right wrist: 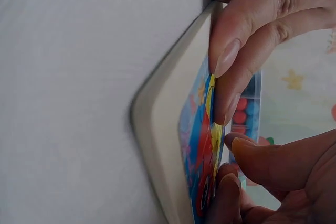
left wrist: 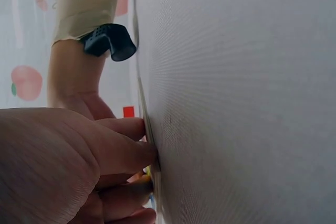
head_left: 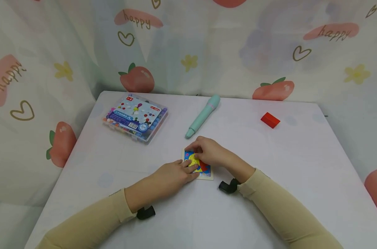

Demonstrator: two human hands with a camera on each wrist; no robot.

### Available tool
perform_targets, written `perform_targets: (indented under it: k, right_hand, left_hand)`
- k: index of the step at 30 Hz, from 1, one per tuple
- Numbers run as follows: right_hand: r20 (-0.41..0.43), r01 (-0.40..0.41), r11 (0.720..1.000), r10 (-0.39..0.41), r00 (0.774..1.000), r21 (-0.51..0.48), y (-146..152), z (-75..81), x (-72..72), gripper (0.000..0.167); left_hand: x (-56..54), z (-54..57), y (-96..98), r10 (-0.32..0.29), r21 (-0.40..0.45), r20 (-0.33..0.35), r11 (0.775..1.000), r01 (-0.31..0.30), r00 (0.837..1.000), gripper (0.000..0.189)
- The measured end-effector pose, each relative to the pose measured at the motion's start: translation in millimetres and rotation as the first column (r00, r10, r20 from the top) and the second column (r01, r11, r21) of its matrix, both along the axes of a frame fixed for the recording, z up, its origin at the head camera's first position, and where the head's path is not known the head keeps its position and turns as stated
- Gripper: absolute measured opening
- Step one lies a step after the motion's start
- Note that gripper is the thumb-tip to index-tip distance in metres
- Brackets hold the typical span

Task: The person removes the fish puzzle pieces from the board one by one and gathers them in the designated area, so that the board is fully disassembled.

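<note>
A small, thick picture board point(head_left: 208, 175) with a pale border lies on the table, showing a bright blue, yellow and red picture point(right wrist: 202, 153). My left hand point(head_left: 172, 174) reaches over its left side, fingers spread and fairly straight, their tips resting on the picture. Over the board's upper part, my right hand point(head_left: 209, 151) bends its fingers, with thumb and fingertips close together at the picture; I cannot tell whether they pinch a loose piece. Both hands cover much of the picture. Left-hand fingers point(right wrist: 252, 30) stand above the right thumb point(right wrist: 278, 163) in the right wrist view.
A clear plastic case point(head_left: 135, 117) of coloured beads stands at the back left. Behind the hands lies a mint-green pen-shaped thing point(head_left: 203, 116). A red block point(head_left: 270, 120) sits at the back right. Patterned cloth point(head_left: 219, 48) hangs around the white table point(head_left: 288, 166).
</note>
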State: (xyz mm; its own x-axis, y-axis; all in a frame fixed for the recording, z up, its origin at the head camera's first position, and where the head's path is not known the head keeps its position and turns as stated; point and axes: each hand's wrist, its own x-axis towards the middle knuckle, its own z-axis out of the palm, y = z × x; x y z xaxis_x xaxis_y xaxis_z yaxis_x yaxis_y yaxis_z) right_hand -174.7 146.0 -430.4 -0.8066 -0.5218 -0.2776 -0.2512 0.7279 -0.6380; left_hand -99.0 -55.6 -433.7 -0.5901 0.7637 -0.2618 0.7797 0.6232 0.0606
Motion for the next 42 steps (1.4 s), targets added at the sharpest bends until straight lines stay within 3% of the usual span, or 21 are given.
perform_targets:
  k: [11,20,32,42]
  right_hand:
    - [-0.008,-0.045,0.999,0.045,0.999,0.009,-3,-1.1,-1.7,0.039]
    - [-0.013,-0.034,0.998,0.034,0.999,0.052,-8,0.7,1.4,0.042]
    - [-0.013,-0.03,0.997,0.031,0.999,0.071,-10,0.8,3.7,0.034]
    - [-0.045,-0.02,1.0,0.021,0.999,0.014,-6,-2.1,6.4,0.04]
  left_hand:
    - [-0.4,0.5,-2.3,0.008,0.02,0.011,1.0,-0.008,1.0,0.053]
    - [-1.3,-0.9,-2.6,0.016,0.032,0.022,0.999,-0.017,1.0,0.053]
    - [-1.3,-0.7,-4.7,-0.018,0.038,-0.015,0.999,0.018,1.0,0.051]
    - [-1.2,-1.5,-4.7,0.01,0.036,0.017,0.999,-0.01,1.0,0.053]
